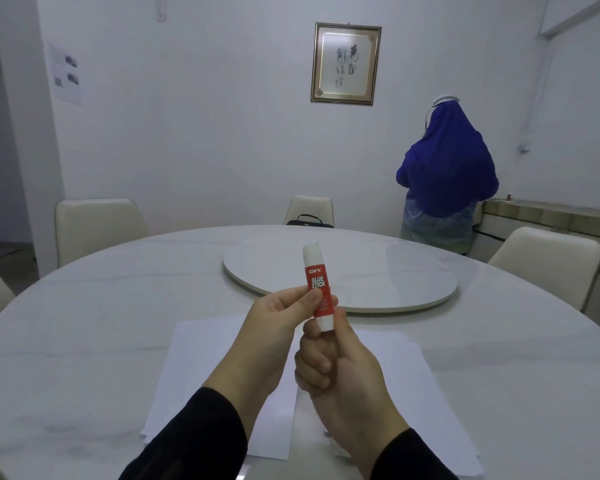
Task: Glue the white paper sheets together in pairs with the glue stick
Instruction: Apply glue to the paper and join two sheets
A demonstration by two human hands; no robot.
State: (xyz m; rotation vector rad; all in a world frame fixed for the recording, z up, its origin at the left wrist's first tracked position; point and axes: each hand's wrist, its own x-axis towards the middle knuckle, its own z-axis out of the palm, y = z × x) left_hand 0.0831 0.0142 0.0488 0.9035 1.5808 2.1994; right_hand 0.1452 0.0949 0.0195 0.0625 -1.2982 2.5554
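Far left wall: 1 printed notice (66, 75) taped up, text too small to read. Below it, a cream chair (97, 226) at the far left edge of the round white table (84, 341).

Near edge of the table, left pile: white paper sheets (201, 368) lying flat, partly covered by the left forearm in a black sleeve (194, 438).

Left hand (278, 317): raised above the sheets, thumb and fingers pinching the red middle band of the glue stick (317, 285). Glue stick upright, tilted slightly left at the top, white cap on the upper end, label reads "DIY GLUE STICK". It is held in the air above the gap between the 2 paper piles, touching neither.

Right hand (336, 368): just below the left, fingers curled, thumb and forefinger gripping the white lower end of the stick.

Table centre, behind the hands: round white turntable (340, 268). Behind it, a 2nd chair (310, 209) at the far edge with a black bag (309, 221) on it. Above, a framed calligraphy picture (345, 64) on the wall.

Near edge, right pile: more white sheets (406, 382), just beside the left pile.

Far right: a person in a blue head covering (447, 161) standing with back turned at a side counter (548, 216); a 3rd chair (548, 261) at the right edge of the table.
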